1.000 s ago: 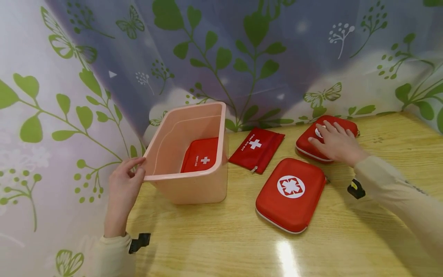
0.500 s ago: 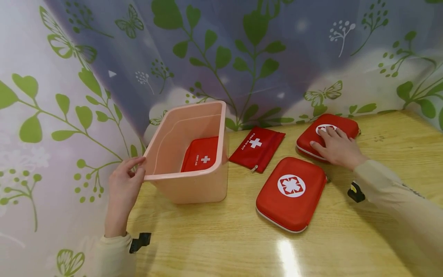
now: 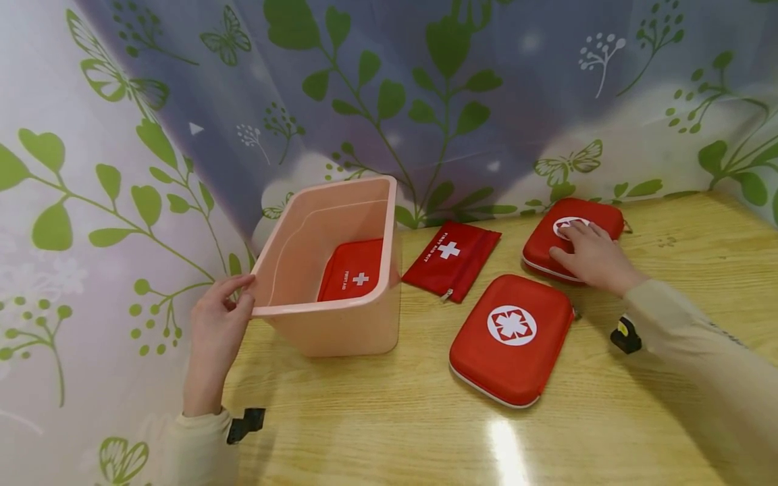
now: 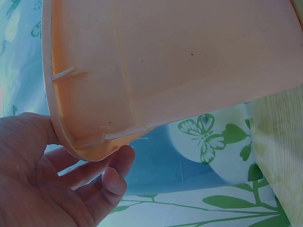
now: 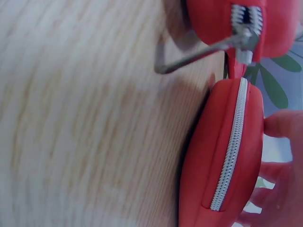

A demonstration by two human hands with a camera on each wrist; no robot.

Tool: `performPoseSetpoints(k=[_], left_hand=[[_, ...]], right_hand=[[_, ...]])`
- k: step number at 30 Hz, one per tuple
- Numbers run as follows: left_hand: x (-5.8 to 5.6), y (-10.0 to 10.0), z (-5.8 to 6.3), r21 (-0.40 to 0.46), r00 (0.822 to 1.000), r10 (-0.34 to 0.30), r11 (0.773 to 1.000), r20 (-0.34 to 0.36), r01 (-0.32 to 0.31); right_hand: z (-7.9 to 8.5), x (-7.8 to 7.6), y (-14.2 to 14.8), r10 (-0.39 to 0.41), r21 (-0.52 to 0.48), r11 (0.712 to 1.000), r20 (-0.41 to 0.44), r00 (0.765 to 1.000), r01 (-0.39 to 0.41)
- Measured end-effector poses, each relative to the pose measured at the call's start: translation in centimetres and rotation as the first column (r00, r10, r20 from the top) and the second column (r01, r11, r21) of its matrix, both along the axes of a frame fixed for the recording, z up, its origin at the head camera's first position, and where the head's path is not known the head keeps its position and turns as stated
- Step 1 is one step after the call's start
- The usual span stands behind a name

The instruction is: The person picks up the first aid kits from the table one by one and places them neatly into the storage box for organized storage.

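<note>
1. Left hand (image 3: 217, 327) is pinching the tub (image 3: 340, 331) rim.
2. Right hand (image 3: 598, 260), fingers relaxed, rests on the back case (image 3: 550, 236), still on the table (image 3: 377, 425).
3. Case just nudged left, so that's probably the one being worked.

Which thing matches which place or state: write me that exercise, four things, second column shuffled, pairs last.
1. Left hand
2. Right hand
3. Pouch marked FIRST AID KIT
4. Tub

A. Rests on the far red case
B. Holds a red item marked FIRST AID
C. Lies on the table beside the tub
D. Pinches the tub's rim

Pairs: 1-D, 2-A, 3-C, 4-B
</note>
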State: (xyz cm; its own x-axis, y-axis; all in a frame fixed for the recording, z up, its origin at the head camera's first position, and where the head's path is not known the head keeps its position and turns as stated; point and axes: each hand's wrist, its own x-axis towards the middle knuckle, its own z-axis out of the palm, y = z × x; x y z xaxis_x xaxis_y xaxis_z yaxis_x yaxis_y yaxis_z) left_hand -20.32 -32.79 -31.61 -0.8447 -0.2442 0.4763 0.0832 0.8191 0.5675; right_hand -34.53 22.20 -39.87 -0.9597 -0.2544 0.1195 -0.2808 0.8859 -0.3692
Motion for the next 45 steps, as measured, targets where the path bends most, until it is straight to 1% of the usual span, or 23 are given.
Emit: performPoseSetpoints(k=[6, 11, 15, 20, 23, 27, 31, 34, 36, 41, 45], left_hand=[[0.1, 0.1, -0.1, -0.011, 1.000, 0.003, 1.000, 0.011, -0.003], [0.2, 0.1, -0.2, -0.008, 1.000, 0.011, 1.000, 0.024, -0.011], [0.1, 0.1, -0.2, -0.008, 1.000, 0.019, 1.000, 0.025, -0.019], [0.0, 0.1, -0.1, -0.003, 1.000, 0.019, 1.000, 0.017, -0.019], [0.0, 0.1, -0.1, -0.006, 1.000, 0.016, 1.000, 0.006, -0.016], [0.0, 0.2, 0.0, -0.011, 1.000, 0.011, 1.000, -0.003, -0.011], [0.1, 0.2, 0.1, -0.006, 1.000, 0.010, 1.000, 0.004, -0.010], [0.2, 0.3, 0.2, -0.001, 1.000, 0.013, 1.000, 0.014, -0.013], [0.3, 0.3, 0.2, -0.002, 1.000, 0.017, 1.000, 0.018, -0.017], [0.2, 0.3, 0.3, -0.014, 0.999, 0.028, 1.000, 0.032, -0.027], [0.1, 0.2, 0.2, -0.020, 0.999, 0.026, 0.999, 0.044, -0.025]], right_hand=[[-0.5, -0.4, 0.7, 0.037, -0.095, 0.995, -0.020, 0.999, -0.039], [-0.7, -0.6, 1.4, 0.061, -0.165, 0.985, 0.027, 0.998, -0.056], [-0.6, -0.7, 1.9, 0.080, -0.182, 0.981, 0.071, 0.994, -0.066], [-0.4, -0.7, 2.2, 0.090, -0.197, 0.977, 0.061, 0.994, -0.077], [-0.1, -0.6, 2.3, 0.092, -0.177, 0.981, 0.040, 0.995, -0.084], [0.2, -0.7, 2.5, 0.086, -0.090, 0.992, -0.028, 0.996, -0.089], [0.6, -1.0, 2.9, 0.051, -0.019, 0.998, -0.117, 0.992, -0.054], [0.9, -1.3, 3.3, 0.009, -0.012, 1.000, -0.136, 0.991, -0.011], [1.0, -1.4, 3.5, -0.021, -0.009, 1.000, -0.116, 0.993, 0.020], [1.2, -1.7, 3.8, -0.095, -0.014, 0.995, -0.002, 0.995, 0.095], [1.4, -2.0, 4.0, -0.114, -0.050, 0.992, 0.082, 0.990, 0.118]])
